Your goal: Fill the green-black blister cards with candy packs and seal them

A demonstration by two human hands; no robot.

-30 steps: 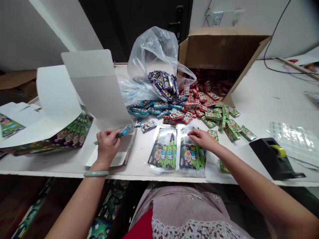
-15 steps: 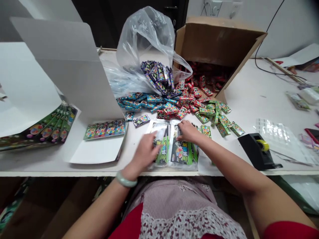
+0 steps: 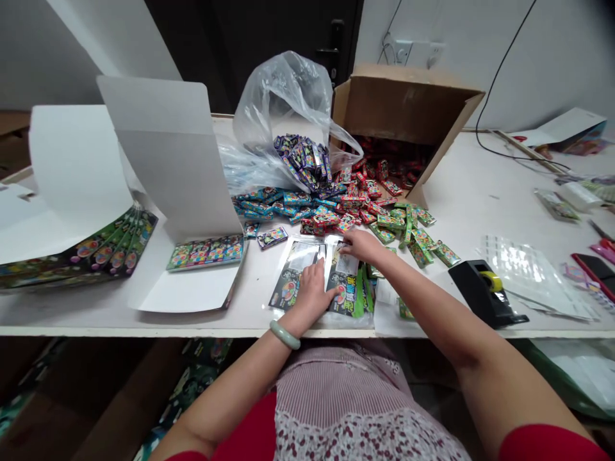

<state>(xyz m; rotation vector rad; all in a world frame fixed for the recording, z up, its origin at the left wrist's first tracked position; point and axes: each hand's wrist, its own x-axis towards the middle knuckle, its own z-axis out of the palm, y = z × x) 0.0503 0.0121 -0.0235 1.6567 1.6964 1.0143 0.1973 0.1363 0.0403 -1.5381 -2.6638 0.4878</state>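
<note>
Pouches with dark, brightly lettered fronts lie side by side near the front edge of our white table. Our left hand, a pale green bracelet at its wrist, lies over the left pouch, its fingers close together and stretched forward, its thumb spread rightward over the right pouch. Our right hand has its bent fingers at the upper part of the right pouch; we cannot tell whether they pinch it. To our left, an open white box holds a row of packets. Beyond the pouches we have loose blue packets, red packets and green packets, with purple packets at the mouth of a clear plastic bag and an open brown carton behind the red ones. A black tape dispenser stands to our right
</note>
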